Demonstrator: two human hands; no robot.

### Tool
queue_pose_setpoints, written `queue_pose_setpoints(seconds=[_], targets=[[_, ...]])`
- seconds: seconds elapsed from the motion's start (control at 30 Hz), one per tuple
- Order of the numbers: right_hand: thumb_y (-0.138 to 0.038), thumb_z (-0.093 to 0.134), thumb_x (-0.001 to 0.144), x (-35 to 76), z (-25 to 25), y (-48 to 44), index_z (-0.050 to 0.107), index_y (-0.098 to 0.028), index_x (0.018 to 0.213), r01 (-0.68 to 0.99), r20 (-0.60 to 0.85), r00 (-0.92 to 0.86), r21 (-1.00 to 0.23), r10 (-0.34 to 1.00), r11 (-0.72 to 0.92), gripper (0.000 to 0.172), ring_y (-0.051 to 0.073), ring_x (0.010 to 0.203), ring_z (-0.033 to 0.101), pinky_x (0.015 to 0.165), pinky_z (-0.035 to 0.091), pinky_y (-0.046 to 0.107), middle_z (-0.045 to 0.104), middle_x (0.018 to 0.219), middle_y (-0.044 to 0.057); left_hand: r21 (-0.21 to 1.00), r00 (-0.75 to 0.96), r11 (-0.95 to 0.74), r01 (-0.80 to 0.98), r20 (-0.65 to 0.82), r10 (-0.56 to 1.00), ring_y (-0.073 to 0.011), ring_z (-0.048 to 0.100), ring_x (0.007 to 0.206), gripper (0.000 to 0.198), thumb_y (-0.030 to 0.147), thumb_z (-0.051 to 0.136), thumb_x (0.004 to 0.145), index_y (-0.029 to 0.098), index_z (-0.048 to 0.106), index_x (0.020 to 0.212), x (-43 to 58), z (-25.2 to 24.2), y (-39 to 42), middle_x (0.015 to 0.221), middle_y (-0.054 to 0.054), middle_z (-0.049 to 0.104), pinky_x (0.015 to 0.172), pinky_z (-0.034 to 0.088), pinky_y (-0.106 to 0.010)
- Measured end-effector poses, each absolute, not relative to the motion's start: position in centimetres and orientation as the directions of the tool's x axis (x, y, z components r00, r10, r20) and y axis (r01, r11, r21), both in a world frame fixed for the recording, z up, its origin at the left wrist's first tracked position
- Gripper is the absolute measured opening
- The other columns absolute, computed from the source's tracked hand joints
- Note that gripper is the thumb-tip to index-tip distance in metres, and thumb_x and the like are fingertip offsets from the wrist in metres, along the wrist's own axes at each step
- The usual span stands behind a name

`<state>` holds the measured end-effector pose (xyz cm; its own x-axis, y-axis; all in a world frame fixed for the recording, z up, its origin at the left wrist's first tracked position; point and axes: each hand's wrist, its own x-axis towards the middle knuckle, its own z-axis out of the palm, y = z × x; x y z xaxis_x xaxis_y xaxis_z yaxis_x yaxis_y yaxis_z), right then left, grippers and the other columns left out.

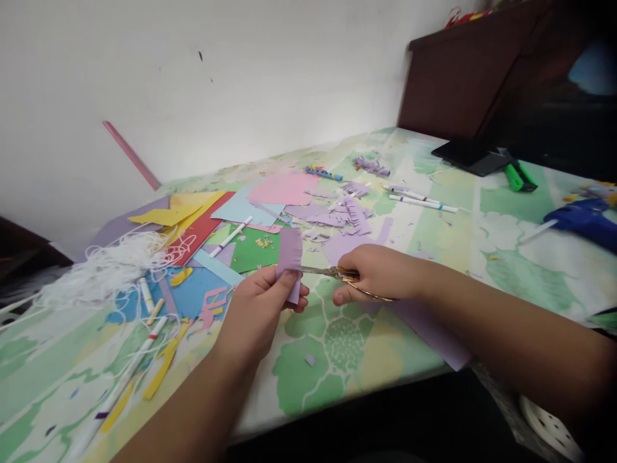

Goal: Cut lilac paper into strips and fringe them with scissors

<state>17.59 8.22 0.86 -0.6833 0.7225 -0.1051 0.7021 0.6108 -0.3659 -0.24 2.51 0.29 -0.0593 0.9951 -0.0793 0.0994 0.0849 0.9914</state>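
Note:
Between the thumb and fingers of my left hand (263, 302) is a small purple paper strip (290, 247), held upright, with short cuts along its right edge. My right hand (373, 273) is closed round the handles of gold-and-silver scissors (337, 273). The scissor blades point left and meet the strip's right edge just above my left thumb. A longer purple sheet (434, 331) lies under my right forearm at the table's front edge. Beyond my hands lie fringed purple paper pieces (354, 215) and small scraps.
White string (116, 270) is heaped at the left beside coloured sheets, with a red one (205, 225) among them. Markers (421, 202) lie farther back. A green cutter (520, 175), a black tablet-like object (467, 157) and a blue glue gun (585, 222) are at the right.

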Motion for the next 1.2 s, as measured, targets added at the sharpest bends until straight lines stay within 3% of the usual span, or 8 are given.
queue_pose_setpoints(seconds=[0.27,1.2], targets=[[-0.066,0.036,0.061,17.64,0.73,8.22,0.051,-0.016,0.06,0.713,-0.148,-0.676,-0.38,0.722,0.589,0.053,0.008,0.044,0.036,0.042,0.021,0.021,0.046,0.051,0.0,0.963,-0.113,0.135,0.233,-0.111,0.987,-0.0098,0.054,0.049,0.018,0.032,0.051,0.069,0.015,0.058,0.068,0.22,0.91,2.51,0.053,0.001,0.059,0.052,0.043,-0.023],[-0.069,0.038,0.057,17.44,0.96,8.41,0.054,-0.016,0.056,0.719,-0.104,-0.681,-0.284,0.725,0.635,0.056,0.008,0.042,0.032,0.042,0.018,0.021,0.044,0.045,-0.001,0.974,0.021,0.224,0.042,-0.225,0.974,-0.0095,0.055,0.052,0.017,0.03,0.054,0.067,0.014,0.058,0.069,0.0,0.21,2.55,0.063,-0.001,0.061,0.053,0.046,-0.023]])
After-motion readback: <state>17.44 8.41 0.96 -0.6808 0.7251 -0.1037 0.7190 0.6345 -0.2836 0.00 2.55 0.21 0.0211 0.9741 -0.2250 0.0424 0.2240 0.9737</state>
